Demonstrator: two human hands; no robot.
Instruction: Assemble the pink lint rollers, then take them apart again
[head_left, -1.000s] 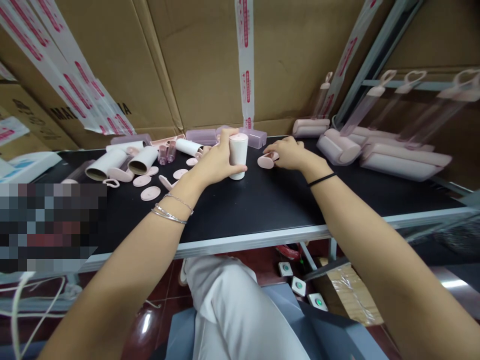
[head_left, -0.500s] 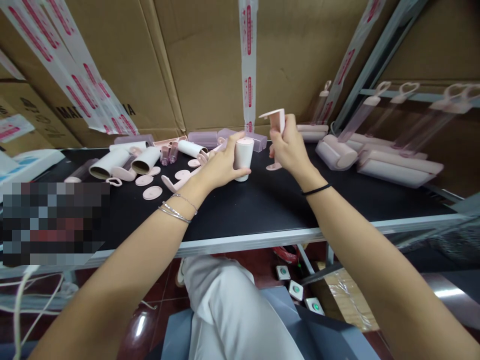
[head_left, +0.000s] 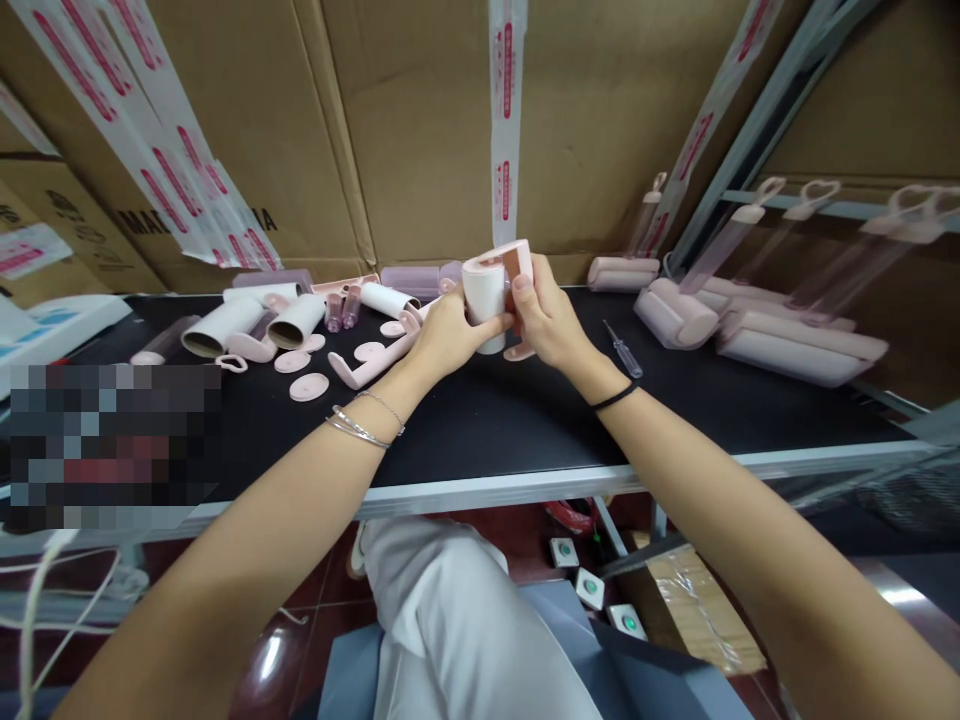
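Note:
My left hand (head_left: 448, 330) is wrapped round a white paper roll (head_left: 486, 295) that stands upright on the black tabletop. A pale pink disc covers the roll's top end. My right hand (head_left: 546, 312) grips a pink C-shaped plastic bracket (head_left: 523, 262), held upright against the roll's right side. The bracket's upper arm reaches over the top of the roll, and its rounded lower end shows below my fingers. Whether the two parts are joined I cannot tell. Right of my right hand lies a screwdriver (head_left: 624, 350) with a clear handle.
On the left lie more rolls (head_left: 298, 320), pink discs (head_left: 309, 387), another bracket (head_left: 367, 367) and small clear handles (head_left: 343, 308). Lilac covers (head_left: 410, 281) rest by the cardboard boxes (head_left: 420, 130). Assembled lint rollers (head_left: 802, 345) stand at right. The table's metal edge (head_left: 487, 493) runs in front.
My right hand has lifted the pink bracket off the table, turned it upright and brought it left against the roll. My left hand keeps the roll standing. The screwdriver has come into sight.

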